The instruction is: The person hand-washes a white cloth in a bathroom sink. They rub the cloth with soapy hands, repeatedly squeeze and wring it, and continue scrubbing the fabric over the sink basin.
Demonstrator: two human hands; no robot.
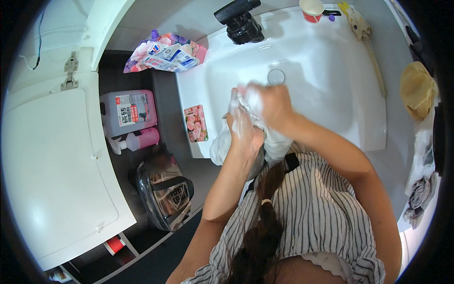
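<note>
Soapy foam covers my left hand point(243, 122), which grips a wet white cloth point(280, 143) over the near part of a white washbasin point(330, 81). Pressed close against it, my right hand point(271, 103) is closed on the same cloth, its fingers partly blurred and hidden by foam. Part of the cloth hangs over the basin's front edge towards my striped clothing. Beyond my hands are the round drain cover point(276, 76) and a black faucet point(241, 23).
Left of the basin stand a flowered refill pouch point(166, 53), a pink jug point(131, 112), a spray bottle point(142, 139) and a clear-sided bag point(168, 198). A rose-patterned card point(195, 123) lies on the rim. At the back right are a paper cup point(312, 12) and a long-handled brush point(370, 46).
</note>
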